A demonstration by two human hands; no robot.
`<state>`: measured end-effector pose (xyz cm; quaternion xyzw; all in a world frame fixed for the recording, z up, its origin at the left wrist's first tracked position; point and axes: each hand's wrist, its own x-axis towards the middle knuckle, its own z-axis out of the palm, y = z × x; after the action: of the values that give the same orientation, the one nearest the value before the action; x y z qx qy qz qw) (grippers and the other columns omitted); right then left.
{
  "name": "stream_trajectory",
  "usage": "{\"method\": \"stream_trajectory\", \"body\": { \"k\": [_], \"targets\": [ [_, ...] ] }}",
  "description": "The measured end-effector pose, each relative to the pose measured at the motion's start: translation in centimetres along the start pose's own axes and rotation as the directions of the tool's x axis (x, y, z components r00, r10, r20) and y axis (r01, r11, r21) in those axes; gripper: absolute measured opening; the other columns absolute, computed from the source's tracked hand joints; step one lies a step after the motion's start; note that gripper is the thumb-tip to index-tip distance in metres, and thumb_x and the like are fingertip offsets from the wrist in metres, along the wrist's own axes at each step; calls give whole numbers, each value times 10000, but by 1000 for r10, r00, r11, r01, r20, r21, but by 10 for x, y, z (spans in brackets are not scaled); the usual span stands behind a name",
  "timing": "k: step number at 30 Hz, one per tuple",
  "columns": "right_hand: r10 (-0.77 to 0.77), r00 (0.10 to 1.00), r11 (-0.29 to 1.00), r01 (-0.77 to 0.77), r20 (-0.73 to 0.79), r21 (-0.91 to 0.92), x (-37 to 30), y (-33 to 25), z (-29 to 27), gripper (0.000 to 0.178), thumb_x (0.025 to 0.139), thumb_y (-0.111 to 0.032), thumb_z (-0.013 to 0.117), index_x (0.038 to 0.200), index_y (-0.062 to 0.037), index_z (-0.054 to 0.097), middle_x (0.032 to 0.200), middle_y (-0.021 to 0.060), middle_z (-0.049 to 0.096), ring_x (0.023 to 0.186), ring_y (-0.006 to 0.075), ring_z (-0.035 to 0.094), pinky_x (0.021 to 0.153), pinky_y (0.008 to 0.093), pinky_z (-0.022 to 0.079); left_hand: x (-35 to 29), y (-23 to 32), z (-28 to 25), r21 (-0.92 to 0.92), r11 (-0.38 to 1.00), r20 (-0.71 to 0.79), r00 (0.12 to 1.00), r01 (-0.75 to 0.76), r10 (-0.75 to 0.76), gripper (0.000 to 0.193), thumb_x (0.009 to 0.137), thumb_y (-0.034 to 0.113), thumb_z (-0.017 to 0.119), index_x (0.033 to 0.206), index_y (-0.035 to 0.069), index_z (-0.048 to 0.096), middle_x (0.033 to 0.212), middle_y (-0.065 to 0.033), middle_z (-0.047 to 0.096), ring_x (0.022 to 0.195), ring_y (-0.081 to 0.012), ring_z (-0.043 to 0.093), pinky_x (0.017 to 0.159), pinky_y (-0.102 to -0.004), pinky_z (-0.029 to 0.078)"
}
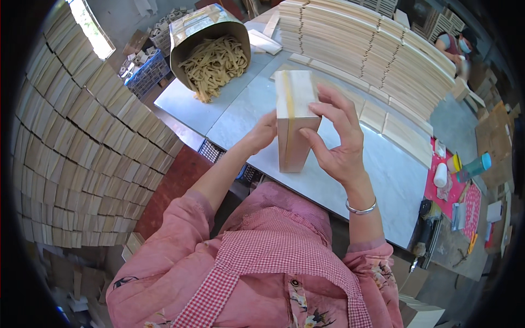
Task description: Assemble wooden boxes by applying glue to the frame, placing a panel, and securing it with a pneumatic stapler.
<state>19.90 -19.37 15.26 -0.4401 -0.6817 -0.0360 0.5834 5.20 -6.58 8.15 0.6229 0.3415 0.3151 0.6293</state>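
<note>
A pale wooden bundle point(296, 136), shaped like an upright block, stands on the near part of the table. A flat yellowish band point(290, 95) runs across its top and down the near face. My left hand point(264, 131) grips its left side, with the fingertips hidden behind the wood. On the other side, my right hand point(342, 136) holds the upper right edge, its thumb against the near face and its fingers bent over the top. Further back on the left, an open container point(178, 41) lies tipped on its side, full of loose tan bands point(213, 65).
Tall stacks of thin wooden boards point(350, 41) line the table's point(235, 128) far side. A high wall of wooden pieces point(93, 147) rises at left, near a blue crate point(147, 74). Bottles point(474, 167) stand at right on red cloth. A masked person point(456, 46) is at far right.
</note>
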Motion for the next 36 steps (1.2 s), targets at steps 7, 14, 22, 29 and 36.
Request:
{"method": "stream_trajectory", "body": {
  "k": [7, 14, 22, 29, 36],
  "targets": [
    [-92, 995, 996, 92, 32, -15, -1, 5, -2, 448, 755, 22, 787, 1156, -95, 626, 1304, 109, 638, 1245, 328, 579, 1047, 431, 494, -34, 93, -18, 204, 363, 199, 402, -909, 894, 461, 741, 29, 645, 1200, 48, 613, 1312, -83, 613, 1267, -251, 562, 1142, -451, 364],
    [-135, 991, 984, 135, -7, 116, 2, 14, 1, 380, 778, 1, 785, 1094, -130, 621, 1253, 98, 663, 1227, 344, 593, 1030, 442, 506, -35, 77, -12, 428, 188, 384, 367, -884, 848, 364, 734, 115, 777, 1092, 106, 710, 1212, -51, 666, 1170, -295, 646, 1132, -485, 381],
    [-163, 985, 983, 158, 59, 89, 9, 18, -4, 345, 805, -22, 776, 1078, -160, 617, 1214, 97, 669, 1188, 337, 601, 984, 435, 524, -29, 69, -5, 417, 208, 317, 356, -885, 879, 291, 742, 113, 792, 1029, 144, 751, 1193, -46, 668, 1142, -258, 661, 1132, -466, 375],
    [-190, 979, 979, 184, 70, 90, 9, 20, -3, 289, 828, -32, 750, 1053, -149, 612, 1209, 96, 672, 1162, 324, 603, 959, 432, 529, -27, 62, 4, 359, 249, 217, 340, -899, 915, 286, 749, 96, 780, 1029, 136, 741, 1154, -44, 664, 1131, -254, 661, 1128, -460, 373],
    [-171, 982, 985, 168, 75, 37, 5, 2, -8, 307, 833, -22, 720, 1108, -107, 613, 1233, 107, 668, 1155, 327, 608, 977, 429, 518, -40, 69, 4, 432, 267, 224, 390, -861, 893, 303, 757, 68, 751, 1054, 120, 722, 1162, -54, 660, 1150, -264, 645, 1116, -462, 382]
  ]
}}
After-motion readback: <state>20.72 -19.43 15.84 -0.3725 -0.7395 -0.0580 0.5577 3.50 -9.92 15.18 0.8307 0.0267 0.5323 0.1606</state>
